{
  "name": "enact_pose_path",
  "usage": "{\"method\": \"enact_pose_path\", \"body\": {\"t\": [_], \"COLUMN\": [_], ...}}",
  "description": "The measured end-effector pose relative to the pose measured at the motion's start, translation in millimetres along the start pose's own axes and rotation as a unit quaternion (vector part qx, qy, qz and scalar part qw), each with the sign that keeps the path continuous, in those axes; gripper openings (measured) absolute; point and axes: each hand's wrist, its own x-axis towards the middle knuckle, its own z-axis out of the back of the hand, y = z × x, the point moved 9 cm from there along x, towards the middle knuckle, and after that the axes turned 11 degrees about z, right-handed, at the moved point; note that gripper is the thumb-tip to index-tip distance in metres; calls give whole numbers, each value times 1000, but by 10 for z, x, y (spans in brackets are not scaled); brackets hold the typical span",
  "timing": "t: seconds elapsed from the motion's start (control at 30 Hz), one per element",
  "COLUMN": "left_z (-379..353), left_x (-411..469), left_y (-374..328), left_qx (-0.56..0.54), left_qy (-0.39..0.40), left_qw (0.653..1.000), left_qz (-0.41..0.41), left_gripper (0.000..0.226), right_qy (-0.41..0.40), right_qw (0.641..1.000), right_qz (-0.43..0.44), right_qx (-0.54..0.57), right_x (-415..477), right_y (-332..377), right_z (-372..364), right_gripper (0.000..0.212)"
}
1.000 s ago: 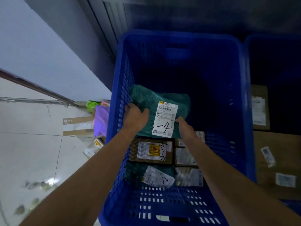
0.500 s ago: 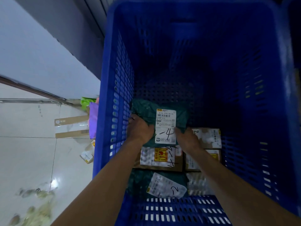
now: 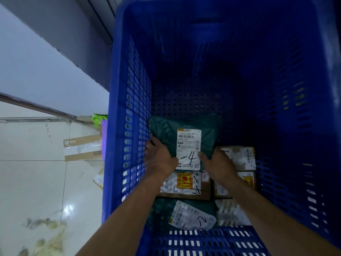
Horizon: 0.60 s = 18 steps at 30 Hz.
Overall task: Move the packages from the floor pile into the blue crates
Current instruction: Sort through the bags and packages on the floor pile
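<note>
A green poly mailer (image 3: 186,133) with a white label marked "-4" lies low in the blue crate (image 3: 127,100), against its left wall. My left hand (image 3: 160,158) grips the mailer's near left corner and my right hand (image 3: 216,164) grips its near right edge. Under and around it lie a brown box with an orange sticker (image 3: 186,184), a brown box (image 3: 239,157) to the right, and a second green mailer marked "2" (image 3: 190,216) nearer me.
Left of the crate, on the white tiled floor (image 3: 36,182), lie a flat cardboard parcel (image 3: 83,147), a purple mailer (image 3: 104,137), a green bag (image 3: 97,118) and a small parcel (image 3: 98,179). A grey wall stands behind.
Both hands have lowered the green mailer from mid-crate down to the bottom, beyond the brown boxes. The view has moved closer over the crate.
</note>
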Motion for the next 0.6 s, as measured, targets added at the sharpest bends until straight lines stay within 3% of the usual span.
{"method": "enact_pose_path", "body": {"t": [0.2, 0.37, 0.6], "left_z": [-28, -47, 26], "left_x": [-28, -21, -136], "left_y": [-25, -81, -50], "left_qx": [62, 139, 120], "left_qy": [-1, -69, -68], "left_qw": [998, 988, 990], "left_qz": [15, 22, -20], "left_gripper": [110, 94, 90], "right_qy": [46, 94, 4], "right_qw": [992, 975, 962], "right_qz": [24, -10, 11], "right_qx": [-118, -199, -274], "right_x": [40, 117, -10], "right_y": [45, 131, 282], "right_z": [11, -5, 219], "right_gripper": [65, 71, 81]}}
